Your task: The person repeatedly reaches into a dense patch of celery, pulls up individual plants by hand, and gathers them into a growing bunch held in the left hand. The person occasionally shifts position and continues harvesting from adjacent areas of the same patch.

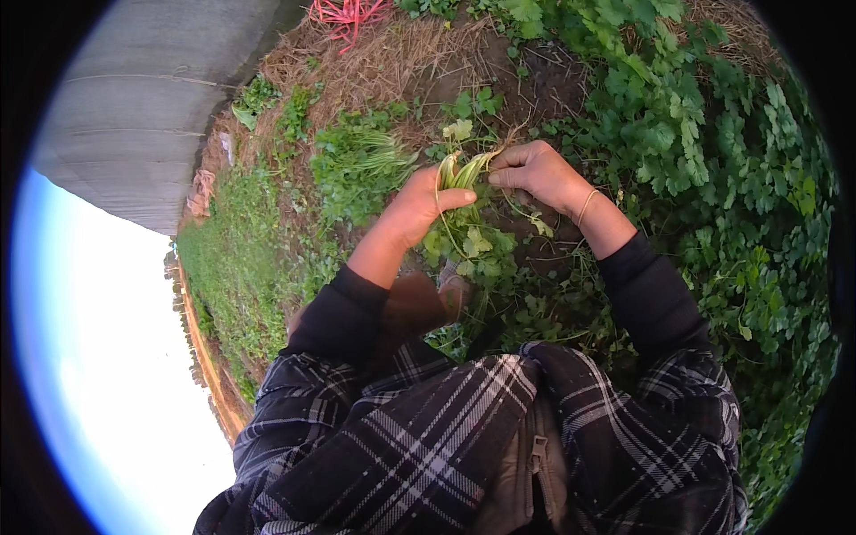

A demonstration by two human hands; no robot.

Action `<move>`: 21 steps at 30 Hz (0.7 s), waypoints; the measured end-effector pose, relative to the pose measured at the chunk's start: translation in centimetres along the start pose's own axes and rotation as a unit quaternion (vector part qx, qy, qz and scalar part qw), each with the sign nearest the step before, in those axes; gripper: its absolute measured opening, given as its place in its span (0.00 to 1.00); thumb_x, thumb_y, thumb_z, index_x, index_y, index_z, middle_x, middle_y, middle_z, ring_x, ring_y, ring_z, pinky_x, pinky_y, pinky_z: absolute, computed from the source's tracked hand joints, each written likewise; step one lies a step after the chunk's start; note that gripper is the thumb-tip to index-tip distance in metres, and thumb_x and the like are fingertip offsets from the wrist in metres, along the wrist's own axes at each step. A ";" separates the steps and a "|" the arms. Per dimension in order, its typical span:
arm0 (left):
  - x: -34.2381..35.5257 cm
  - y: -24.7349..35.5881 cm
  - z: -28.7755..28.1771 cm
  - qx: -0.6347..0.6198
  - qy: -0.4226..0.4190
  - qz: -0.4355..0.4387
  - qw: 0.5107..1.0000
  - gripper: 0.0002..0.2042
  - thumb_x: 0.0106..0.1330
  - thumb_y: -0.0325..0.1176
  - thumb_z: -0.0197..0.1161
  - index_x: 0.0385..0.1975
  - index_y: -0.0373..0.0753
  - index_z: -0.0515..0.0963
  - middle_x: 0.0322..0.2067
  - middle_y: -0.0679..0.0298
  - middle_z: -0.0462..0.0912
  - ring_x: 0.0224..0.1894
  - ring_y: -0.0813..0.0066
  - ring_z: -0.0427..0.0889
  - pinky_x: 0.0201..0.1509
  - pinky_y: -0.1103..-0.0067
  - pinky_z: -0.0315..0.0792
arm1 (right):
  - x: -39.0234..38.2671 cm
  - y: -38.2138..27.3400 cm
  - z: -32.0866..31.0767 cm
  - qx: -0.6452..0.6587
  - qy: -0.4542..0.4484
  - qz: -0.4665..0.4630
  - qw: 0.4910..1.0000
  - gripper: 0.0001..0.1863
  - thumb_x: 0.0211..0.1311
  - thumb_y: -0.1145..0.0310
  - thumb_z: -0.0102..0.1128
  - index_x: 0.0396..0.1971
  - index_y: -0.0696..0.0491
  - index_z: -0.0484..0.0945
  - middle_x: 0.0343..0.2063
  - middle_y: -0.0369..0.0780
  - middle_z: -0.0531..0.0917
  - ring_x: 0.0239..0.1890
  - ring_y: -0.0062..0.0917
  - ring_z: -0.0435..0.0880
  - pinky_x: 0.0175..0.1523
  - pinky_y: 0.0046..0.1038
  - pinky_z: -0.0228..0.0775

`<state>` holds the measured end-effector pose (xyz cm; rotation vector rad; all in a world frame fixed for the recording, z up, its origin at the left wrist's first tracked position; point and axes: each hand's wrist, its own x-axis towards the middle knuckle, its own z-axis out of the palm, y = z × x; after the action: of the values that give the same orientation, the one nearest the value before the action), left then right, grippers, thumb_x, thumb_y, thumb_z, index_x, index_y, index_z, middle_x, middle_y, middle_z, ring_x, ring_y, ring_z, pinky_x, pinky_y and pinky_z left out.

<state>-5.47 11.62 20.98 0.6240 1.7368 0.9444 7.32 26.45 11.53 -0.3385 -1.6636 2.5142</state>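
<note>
My left hand (417, 209) is closed around a bunch of celery-like greens (467, 175), its thumb lying across the pale stems. Leaves of the bunch hang below that hand, toward my body. At the right end of the stems, my right hand (540, 175) pinches the thin, brownish root ends between thumb and fingers. One stem loops down past the left thumb. The left fingers are mostly hidden behind the bunch.
Pulled greens (361, 162) lie on the ground beyond my left hand. Tall leafy plants (660, 116) grow thickly at the right. Pink-red strips (348, 16) rest on straw (392, 67) at the far side. A grey sheet wall (152, 98) rises at the left. Below the bunch is a shoe (453, 287).
</note>
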 end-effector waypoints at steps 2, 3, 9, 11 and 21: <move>-0.1 -0.1 -0.6 0.048 0.003 -0.018 0.999 0.15 0.53 0.31 0.64 0.40 0.34 0.74 0.35 0.67 0.78 0.38 0.79 0.73 0.45 0.79 0.65 | -0.2 0.4 -1.4 -0.254 0.043 -0.057 0.965 0.09 0.48 0.70 0.61 0.27 0.60 0.80 0.19 0.43 0.79 0.21 0.28 0.78 0.28 0.29 0.70; -0.1 -0.1 -0.7 0.085 -0.001 -0.003 0.996 0.15 0.53 0.31 0.64 0.39 0.33 0.74 0.34 0.66 0.78 0.37 0.78 0.73 0.44 0.79 0.65 | -0.3 0.7 -2.0 -0.446 0.033 0.032 0.894 0.09 0.48 0.70 0.59 0.28 0.59 0.80 0.24 0.45 0.80 0.27 0.32 0.79 0.32 0.31 0.71; 0.2 -0.6 -0.3 0.345 0.071 0.068 0.933 0.17 0.53 0.34 0.63 0.40 0.30 0.72 0.31 0.51 0.78 0.34 0.61 0.77 0.40 0.72 0.69 | -1.8 0.8 -1.8 -0.584 0.155 -0.092 0.791 0.14 0.45 0.71 0.59 0.35 0.55 0.75 0.35 0.43 0.75 0.37 0.37 0.77 0.39 0.34 0.71; 0.4 -0.9 0.0 0.357 0.054 0.042 0.932 0.18 0.53 0.34 0.63 0.41 0.31 0.72 0.33 0.50 0.78 0.35 0.57 0.77 0.41 0.71 0.69 | -1.5 -0.2 -0.2 -0.464 0.178 -0.349 0.794 0.16 0.43 0.70 0.62 0.36 0.53 0.75 0.31 0.40 0.74 0.33 0.37 0.77 0.38 0.34 0.71; -0.1 -1.8 0.7 0.485 0.051 0.071 0.870 0.13 0.57 0.35 0.59 0.31 0.32 0.65 0.28 0.49 0.73 0.34 0.47 0.73 0.37 0.64 0.66 | 0.5 0.3 -0.8 0.052 0.193 -0.039 0.979 0.08 0.53 0.71 0.60 0.31 0.59 0.78 0.20 0.36 0.78 0.19 0.17 0.75 0.24 0.21 0.65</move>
<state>-4.72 10.71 19.43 1.3683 2.2437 0.1113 6.99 27.15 10.92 -0.6861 -1.3629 2.2825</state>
